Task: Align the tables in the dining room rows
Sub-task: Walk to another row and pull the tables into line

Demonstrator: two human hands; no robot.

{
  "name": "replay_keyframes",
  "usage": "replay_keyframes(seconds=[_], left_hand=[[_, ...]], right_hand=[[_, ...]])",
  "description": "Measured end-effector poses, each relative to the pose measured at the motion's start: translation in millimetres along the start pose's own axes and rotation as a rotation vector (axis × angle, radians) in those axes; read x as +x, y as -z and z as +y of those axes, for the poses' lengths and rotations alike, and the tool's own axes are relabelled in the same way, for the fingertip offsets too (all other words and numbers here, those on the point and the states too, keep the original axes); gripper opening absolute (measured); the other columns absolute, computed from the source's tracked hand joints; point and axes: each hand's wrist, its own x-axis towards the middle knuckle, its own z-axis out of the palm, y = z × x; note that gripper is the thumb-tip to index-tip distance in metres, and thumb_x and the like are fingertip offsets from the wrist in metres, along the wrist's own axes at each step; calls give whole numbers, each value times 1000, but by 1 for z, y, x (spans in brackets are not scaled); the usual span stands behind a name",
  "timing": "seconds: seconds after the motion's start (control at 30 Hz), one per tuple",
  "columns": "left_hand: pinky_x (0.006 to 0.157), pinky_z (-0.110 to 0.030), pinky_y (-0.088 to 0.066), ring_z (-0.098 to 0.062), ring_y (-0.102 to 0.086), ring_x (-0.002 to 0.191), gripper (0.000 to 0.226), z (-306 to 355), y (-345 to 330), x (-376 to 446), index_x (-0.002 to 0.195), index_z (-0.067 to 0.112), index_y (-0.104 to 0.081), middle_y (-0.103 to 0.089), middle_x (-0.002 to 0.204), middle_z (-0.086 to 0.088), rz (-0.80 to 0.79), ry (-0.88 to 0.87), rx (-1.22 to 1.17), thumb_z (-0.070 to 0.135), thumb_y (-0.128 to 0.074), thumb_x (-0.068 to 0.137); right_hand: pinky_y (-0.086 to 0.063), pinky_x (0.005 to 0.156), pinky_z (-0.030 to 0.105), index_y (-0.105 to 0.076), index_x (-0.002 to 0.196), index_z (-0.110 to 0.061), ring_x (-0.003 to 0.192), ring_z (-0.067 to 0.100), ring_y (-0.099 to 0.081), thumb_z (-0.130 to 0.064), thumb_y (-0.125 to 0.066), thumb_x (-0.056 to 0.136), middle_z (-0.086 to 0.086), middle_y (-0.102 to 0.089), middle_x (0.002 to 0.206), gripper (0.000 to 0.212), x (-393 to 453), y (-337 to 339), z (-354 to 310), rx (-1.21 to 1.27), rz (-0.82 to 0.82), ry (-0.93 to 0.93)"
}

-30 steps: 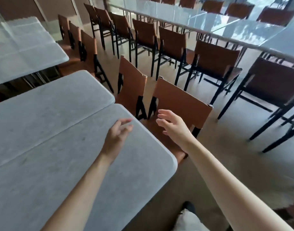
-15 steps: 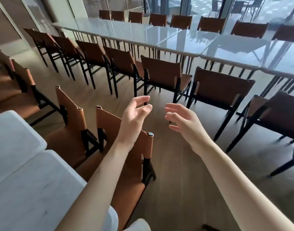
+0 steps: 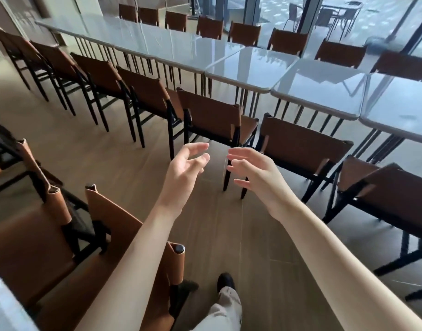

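**Between rows, nothing in hand**

Your left hand (image 3: 186,170) and right hand (image 3: 255,177) hung loose and empty over the aisle floor (image 3: 124,158). The long table row (image 3: 253,65) ahead looked joined edge to edge; judging by that, straightening remained unfinished.

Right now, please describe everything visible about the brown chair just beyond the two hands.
The brown chair has a leather-like brown backrest and seat on a thin black frame. It stands upright on the wooden floor, its back toward the camera, facing the row of glossy white tables, other chairs on both sides. Neither the left hand nor the right hand touches it.
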Motion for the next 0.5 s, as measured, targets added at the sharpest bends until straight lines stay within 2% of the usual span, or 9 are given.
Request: replay_keyframes(seconds=[0.13, 0.27, 0.4, 0.5], left_hand=[[105, -46, -50, -13, -65, 115, 31, -23, 8, 64, 118, 31, -66, -67, 122, 12, 127, 33, -60, 42, -55, 91], [104, -48, -51, -17, -67, 112, 25, -41, 7, 133, 108, 27, -67, -69, 117, 2, 286, 89, -147, 37, -54, 90], [104, -45, -51, -16, -67, 113, 24, -42, 6, 197, 106, 29, -67, -69, 117, 5, 314, 82, -151, 41, -56, 88], [103, -42, -51, -16, -65, 115, 34, -38, 13, 239, 107, 32, -67, -69, 118, 9, 314, 50, -117, 51, -58, 81]], right_hand=[[-56, 98, 34, -66, 126, -31, 116, 2, -64, -21, -56, 101, -16, -67, 126, 29, 81, 6, -6, -43, -112, 33], [-56, 99, 33, -66, 127, -33, 110, -7, -63, -22, -58, 100, -22, -67, 122, 30, 166, 17, -13, -136, -195, 29], [-56, 98, 34, -66, 129, -29, 113, -1, -64, -22, -57, 100, -19, -67, 122, 30, 237, 22, -23, -124, -210, 48], [-56, 98, 34, -65, 129, -30, 115, 0, -64, -23, -57, 101, -20, -67, 123, 30, 285, 22, -27, -102, -229, 72]])
